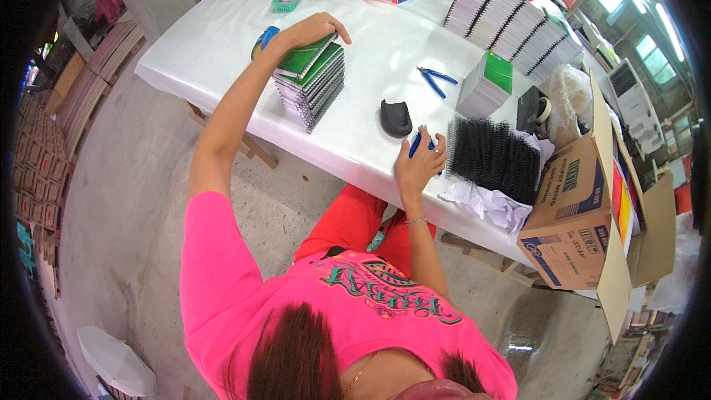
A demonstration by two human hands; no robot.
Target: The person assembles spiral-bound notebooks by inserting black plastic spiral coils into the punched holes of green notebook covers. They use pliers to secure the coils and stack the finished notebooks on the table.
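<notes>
Your left hand lies flat, fingers spread, on top of the stack of green spiral notebooks at the far left of the white table. Your right hand sits at the near edge, pinched around blue-handled pliers, with the black spiral coils just to its right. So the stack is a left-arm reach and the coils are closest to your right.

Blue-handled tool perhaps pliers, mostly hidden by right hand
</notes>
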